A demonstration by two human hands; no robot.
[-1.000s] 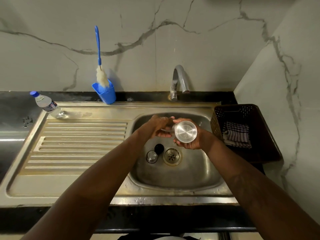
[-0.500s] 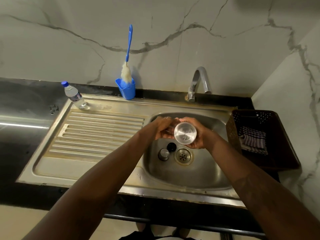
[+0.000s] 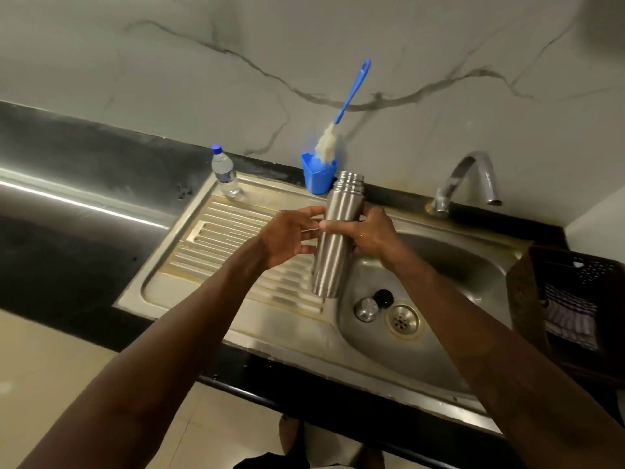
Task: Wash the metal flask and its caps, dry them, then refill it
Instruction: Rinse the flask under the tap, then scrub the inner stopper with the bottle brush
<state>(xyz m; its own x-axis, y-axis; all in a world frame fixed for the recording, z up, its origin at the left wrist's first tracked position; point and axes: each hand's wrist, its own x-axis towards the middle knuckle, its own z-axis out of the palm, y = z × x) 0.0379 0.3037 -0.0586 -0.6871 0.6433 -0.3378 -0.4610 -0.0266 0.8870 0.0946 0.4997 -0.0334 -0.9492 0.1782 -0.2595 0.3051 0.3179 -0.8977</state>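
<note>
Flask (image 3: 332,262), one, in grip of right hand (image 3: 369,235); left hand (image 3: 288,239) slack beside; two caps (image 3: 366,309) in sink (image 3: 460,265).

This is a kitchen. A stainless steel sink (image 3: 473,265) with a ribbed drainboard (image 3: 216,238) sits in a black counter (image 3: 67,238) below a curved tap (image 3: 470,177) at upper right, backed by a marble-veined wall (image 3: 169,62). A bottle brush (image 3: 351,93) stands in a blue cup (image 3: 319,179) at centre.

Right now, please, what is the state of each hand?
Left hand: open, fingers nearly straight, at the side of the flask.
Right hand: grips the flask around its middle.
</note>
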